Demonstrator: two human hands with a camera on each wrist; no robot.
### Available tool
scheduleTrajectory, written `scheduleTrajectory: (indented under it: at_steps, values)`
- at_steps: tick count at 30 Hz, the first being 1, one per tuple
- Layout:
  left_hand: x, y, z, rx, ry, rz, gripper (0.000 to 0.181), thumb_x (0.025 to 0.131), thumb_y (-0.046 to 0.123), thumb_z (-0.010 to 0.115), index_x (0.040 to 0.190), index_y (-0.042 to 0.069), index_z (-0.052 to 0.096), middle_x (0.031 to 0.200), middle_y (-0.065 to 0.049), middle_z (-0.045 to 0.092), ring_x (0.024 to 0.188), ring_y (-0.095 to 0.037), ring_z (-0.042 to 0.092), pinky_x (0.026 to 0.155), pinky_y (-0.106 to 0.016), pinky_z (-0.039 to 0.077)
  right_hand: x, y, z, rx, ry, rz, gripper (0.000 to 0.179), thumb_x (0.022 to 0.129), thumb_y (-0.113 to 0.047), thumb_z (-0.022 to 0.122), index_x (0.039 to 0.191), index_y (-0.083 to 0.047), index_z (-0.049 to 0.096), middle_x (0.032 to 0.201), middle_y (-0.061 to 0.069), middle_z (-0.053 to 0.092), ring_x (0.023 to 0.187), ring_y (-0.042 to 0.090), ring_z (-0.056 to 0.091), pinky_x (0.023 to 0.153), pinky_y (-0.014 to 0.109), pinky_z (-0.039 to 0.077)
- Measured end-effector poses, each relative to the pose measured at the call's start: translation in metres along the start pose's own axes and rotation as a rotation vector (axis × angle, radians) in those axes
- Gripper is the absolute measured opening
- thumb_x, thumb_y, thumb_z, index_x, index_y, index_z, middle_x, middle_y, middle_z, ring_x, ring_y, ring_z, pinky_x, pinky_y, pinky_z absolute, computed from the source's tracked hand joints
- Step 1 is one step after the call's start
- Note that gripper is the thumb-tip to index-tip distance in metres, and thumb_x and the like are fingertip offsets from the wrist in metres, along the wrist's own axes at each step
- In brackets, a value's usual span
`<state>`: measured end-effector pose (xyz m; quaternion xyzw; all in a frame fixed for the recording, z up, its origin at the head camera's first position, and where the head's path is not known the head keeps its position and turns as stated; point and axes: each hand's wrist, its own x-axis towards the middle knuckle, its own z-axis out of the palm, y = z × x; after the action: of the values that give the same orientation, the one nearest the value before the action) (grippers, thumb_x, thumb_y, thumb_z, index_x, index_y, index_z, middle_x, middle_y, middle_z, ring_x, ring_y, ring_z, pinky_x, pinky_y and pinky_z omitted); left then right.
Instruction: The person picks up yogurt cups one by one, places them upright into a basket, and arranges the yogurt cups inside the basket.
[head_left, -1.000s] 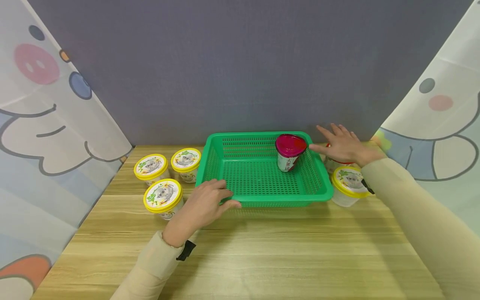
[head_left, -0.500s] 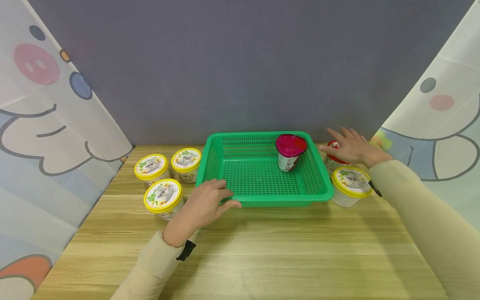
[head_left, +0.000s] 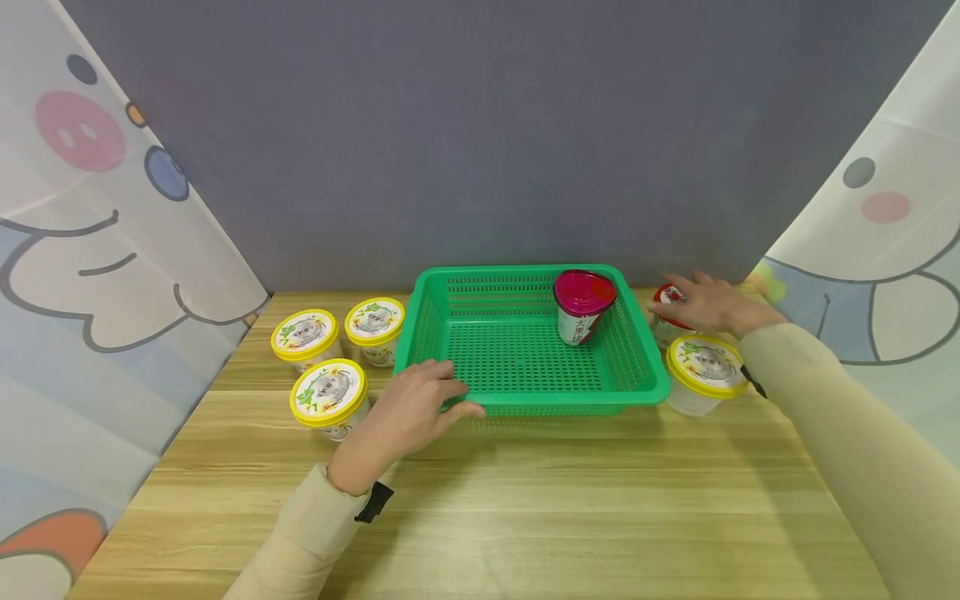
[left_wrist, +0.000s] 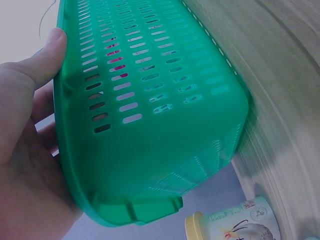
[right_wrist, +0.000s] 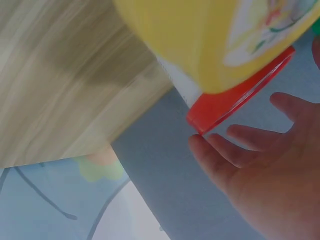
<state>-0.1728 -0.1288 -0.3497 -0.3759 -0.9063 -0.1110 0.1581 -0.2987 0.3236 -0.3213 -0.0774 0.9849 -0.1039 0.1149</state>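
Observation:
My left hand (head_left: 408, 412) holds the front rim of a green perforated basket (head_left: 547, 400) near its left corner. In the left wrist view the thumb lies outside the basket wall (left_wrist: 165, 135), with fingers showing behind the rim. A cup with a dark pink lid (head_left: 583, 292) stands inside, at the basket's right. Over a red-lidded tub (head_left: 664, 333) right of the basket reaches my right hand (head_left: 708, 307), its fingers spread and loosely bent. The right wrist view has its fingertips right at the edge of the red lid (right_wrist: 215, 110); the hand covers part of that tub.
In front of the red-lidded tub stands a tub with a yellow lid (head_left: 705, 367). Left of the basket are three more yellow-lidded tubs, the nearest tub (head_left: 328, 392) close to my left wrist. A grey panel (head_left: 480, 150) rises behind the wooden table (head_left: 525, 508).
My right hand has moved right, away from the basket's rim, and lowered onto the red-lidded tub, its fingers drawing in. The left hand and the basket have kept their place.

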Motion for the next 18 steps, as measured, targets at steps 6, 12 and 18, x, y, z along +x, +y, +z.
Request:
scheduleTrajectory:
  at_steps: [6, 12, 18]
  values:
    - [-0.0001, 0.0001, 0.0004, 0.006, 0.008, 0.001, 0.031, 0.087, 0.044, 0.077, 0.092, 0.014, 0.081, 0.07, 0.007, 0.033, 0.062, -0.01, 0.03, 0.061, -0.025, 0.034, 0.0034, 0.0042, 0.0, -0.044, -0.003, -0.003, 0.086, 0.101, -0.061, 0.046, 0.157, 0.0, 0.023, 0.15, 0.046, 0.019, 0.131, 0.072, 0.02, 0.1, 0.081, 0.024]
    - [-0.0001, 0.0004, 0.0003, 0.016, 0.017, 0.008, 0.032, 0.087, 0.045, 0.076, 0.091, 0.014, 0.081, 0.07, 0.007, 0.033, 0.061, -0.01, 0.031, 0.06, -0.025, 0.034, 0.005, 0.0044, 0.0001, -0.076, 0.002, -0.015, 0.081, 0.099, -0.054, 0.053, 0.152, 0.002, 0.03, 0.141, 0.046, 0.031, 0.12, 0.068, 0.033, 0.096, 0.077, 0.034]
    - [-0.0004, 0.0005, 0.0007, 0.014, 0.014, 0.002, 0.032, 0.087, 0.044, 0.077, 0.092, 0.013, 0.081, 0.07, 0.007, 0.033, 0.061, -0.01, 0.031, 0.06, -0.025, 0.034, 0.0068, 0.0027, -0.0003, -0.061, 0.006, -0.015, 0.075, 0.097, -0.05, 0.056, 0.148, 0.001, 0.036, 0.131, 0.043, 0.036, 0.11, 0.06, 0.036, 0.089, 0.074, 0.039]
